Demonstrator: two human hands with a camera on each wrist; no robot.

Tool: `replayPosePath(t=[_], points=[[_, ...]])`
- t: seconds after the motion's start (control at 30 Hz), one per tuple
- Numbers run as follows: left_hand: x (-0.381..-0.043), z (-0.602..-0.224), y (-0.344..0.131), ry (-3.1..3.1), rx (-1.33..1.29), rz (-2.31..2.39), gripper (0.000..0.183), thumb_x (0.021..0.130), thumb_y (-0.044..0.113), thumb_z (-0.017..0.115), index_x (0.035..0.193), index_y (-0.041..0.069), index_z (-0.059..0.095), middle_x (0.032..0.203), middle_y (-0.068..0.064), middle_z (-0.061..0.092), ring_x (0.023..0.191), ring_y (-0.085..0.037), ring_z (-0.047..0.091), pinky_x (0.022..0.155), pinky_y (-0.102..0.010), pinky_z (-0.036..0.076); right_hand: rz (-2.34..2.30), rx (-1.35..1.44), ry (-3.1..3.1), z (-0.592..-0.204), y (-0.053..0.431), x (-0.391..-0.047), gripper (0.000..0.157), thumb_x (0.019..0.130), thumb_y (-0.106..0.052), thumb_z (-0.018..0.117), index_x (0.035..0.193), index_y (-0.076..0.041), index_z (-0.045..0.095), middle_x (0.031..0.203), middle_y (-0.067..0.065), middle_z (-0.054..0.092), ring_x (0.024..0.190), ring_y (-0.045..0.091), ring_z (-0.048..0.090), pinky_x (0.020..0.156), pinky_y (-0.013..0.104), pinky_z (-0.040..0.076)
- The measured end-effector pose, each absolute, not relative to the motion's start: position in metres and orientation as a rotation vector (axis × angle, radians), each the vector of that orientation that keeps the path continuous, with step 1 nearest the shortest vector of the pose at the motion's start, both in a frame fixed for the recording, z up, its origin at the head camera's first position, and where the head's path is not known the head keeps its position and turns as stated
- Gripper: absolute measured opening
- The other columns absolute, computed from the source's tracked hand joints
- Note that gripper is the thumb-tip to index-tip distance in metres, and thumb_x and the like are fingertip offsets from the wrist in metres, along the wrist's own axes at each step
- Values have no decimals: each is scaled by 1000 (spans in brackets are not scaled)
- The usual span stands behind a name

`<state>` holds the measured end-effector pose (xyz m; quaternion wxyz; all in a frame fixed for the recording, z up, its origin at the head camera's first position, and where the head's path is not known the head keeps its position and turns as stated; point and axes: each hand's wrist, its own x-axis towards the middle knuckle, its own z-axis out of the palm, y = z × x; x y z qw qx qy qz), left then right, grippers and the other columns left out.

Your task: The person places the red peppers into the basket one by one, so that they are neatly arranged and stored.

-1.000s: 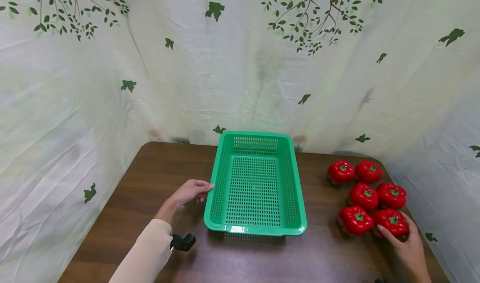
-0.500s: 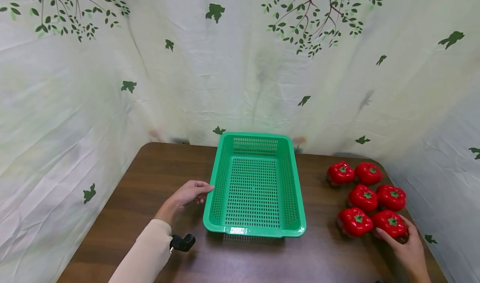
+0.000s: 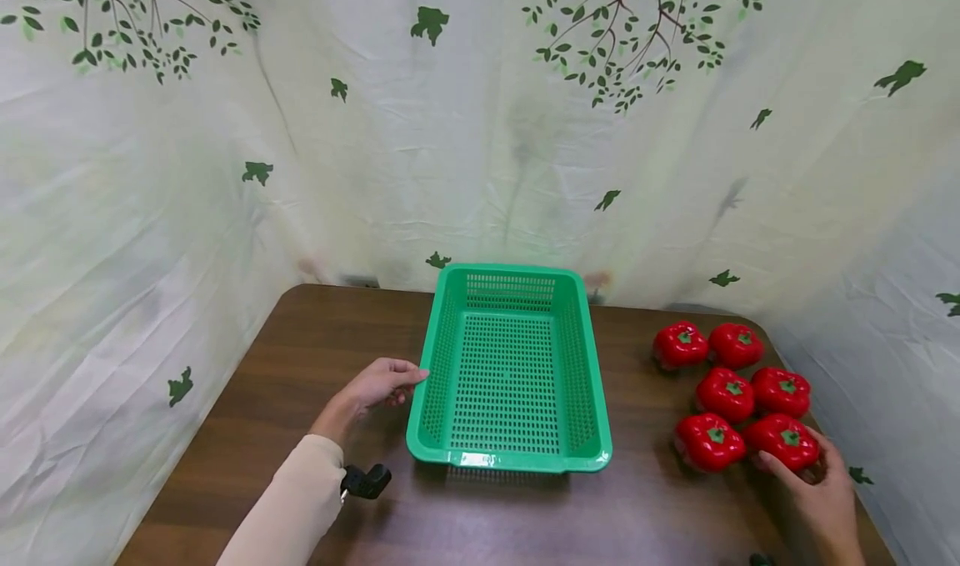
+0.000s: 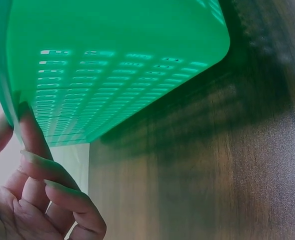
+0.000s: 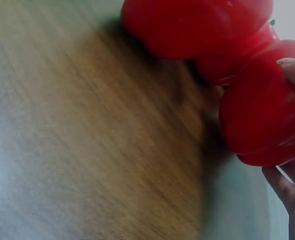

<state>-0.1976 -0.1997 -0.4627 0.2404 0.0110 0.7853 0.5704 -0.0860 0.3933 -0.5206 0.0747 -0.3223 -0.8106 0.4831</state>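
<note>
Red pepper (image 3: 783, 439) at the near right of the brown table (image 3: 660, 508), clasped in the right hand (image 3: 821, 495): thumb on its near left, fingers bent round its right side, spread only to the pepper's width. Reaching in from the lower right, forearm cut off by the bottom edge. Five other red peppers (image 3: 710, 443) beside and beyond; cannot tell whether touching the held one. In the right wrist view, thumb and fingers only partly in frame, stem end out of sight, contact with the tabletop hard to make out.

Pale sleeve (image 3: 288, 499) stretched in from the bottom, black mount (image 3: 366, 483) at the wrist. Left hand (image 3: 378, 383) at the left rim of the green basket (image 3: 525, 463), edge pinched between thumb and index finger, other fingers loosely bent below, outside the wall. In the left wrist view, thumb cut off by the left edge. Dark object (image 3: 760, 559) near the right forearm, too cropped to name.
</note>
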Motion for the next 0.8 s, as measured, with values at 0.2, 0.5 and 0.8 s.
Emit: replayPosePath(t=[0.2, 0.5, 0.8], points=[[-198, -461, -197, 2156, 18, 1552, 27, 95, 29, 61, 89, 3, 64, 71, -4, 52, 61, -14, 46, 59, -27, 39, 1492, -999, -2369, -517, 397, -82, 89, 86, -37, 71, 153, -13, 17, 147, 18, 30, 110, 19, 44, 61, 3, 39], [-197, -460, -199, 2187, -1, 1508, 27, 95, 30, 61, 90, 4, 65, 71, -4, 53, 61, -15, 47, 59, -27, 38, 1493, -974, -2325, -505, 401, -79, 86, 85, -36, 72, 153, -18, 22, 144, 11, 33, 95, 1, 43, 61, 3, 40], [-199, -462, -199, 2161, 21, 1523, 26, 96, 29, 61, 86, 5, 64, 69, -3, 51, 60, -13, 45, 58, -27, 39, 1596, -716, -2242, -489, 405, -79, 71, 86, -18, 73, 142, -27, 31, 112, -20, 42, 88, -9, 45, 65, 2, 41]])
